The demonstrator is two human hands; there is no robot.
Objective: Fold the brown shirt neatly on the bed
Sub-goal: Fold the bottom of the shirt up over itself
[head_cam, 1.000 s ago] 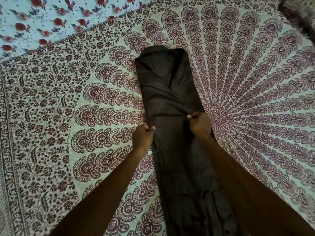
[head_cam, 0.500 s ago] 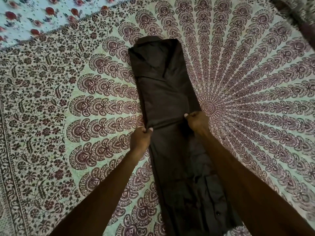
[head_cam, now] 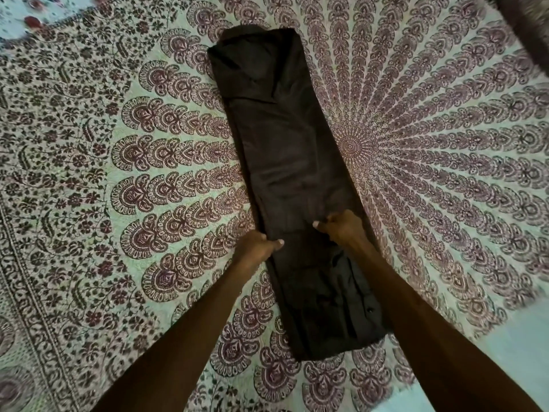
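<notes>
Hands on the near third of the brown shirt (head_cam: 285, 162), from the head view: left hand (head_cam: 257, 248) curled over the left edge, thumb on top, pinching the cloth; right hand (head_cam: 341, 228) closed the same way on the right edge, knuckles up.

Shirt folded into one long narrow band, flat in the middle of the bed (head_cam: 148, 292), collar end far, hem end near and slightly rumpled, a button (head_cam: 370, 309) showing there. Far end leaning a little left.

Underneath, a mandala-print bedspread (head_cam: 445, 144), maroon on pale green, its round centre just beside the shirt's right edge. Past the far left corner, a pale sheet with red flowers (head_cam: 32, 22). At the near right corner, plain pale-blue cloth (head_cam: 505, 352), blurred. At the far right corner, dark patterned cloth (head_cam: 523, 22), also blurred. Dim light throughout.
</notes>
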